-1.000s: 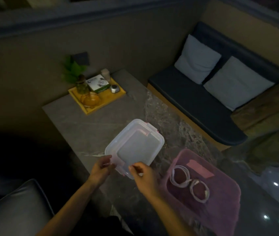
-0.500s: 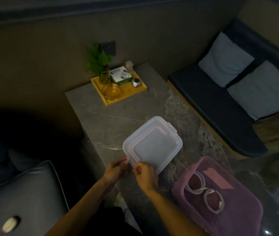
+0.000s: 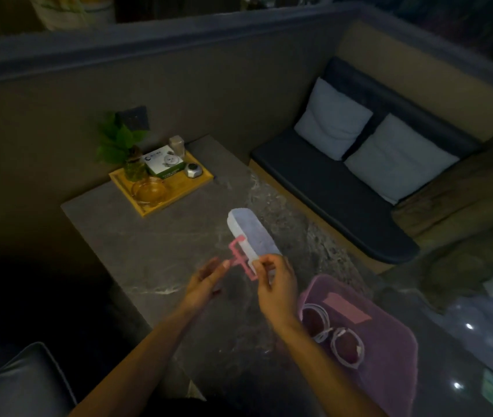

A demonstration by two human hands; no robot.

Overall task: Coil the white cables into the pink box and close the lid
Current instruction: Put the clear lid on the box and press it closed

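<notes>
Tipped up on its edge now, the lid [image 3: 251, 233] was flat before. The right hand [image 3: 275, 284] pinches its near end, and the left hand [image 3: 206, 281] touches a pink clip [image 3: 239, 257] with loose fingers. Right of the grip sits the pink box [image 3: 389, 350], white cables [image 3: 338, 338] coiled inside.

No legible text; box [image 3: 163, 164] print blurred.

Dim room: dark sofa [image 3: 338, 188] with two pale cushions [image 3: 332, 118] beside a marble table [image 3: 161, 251].
</notes>
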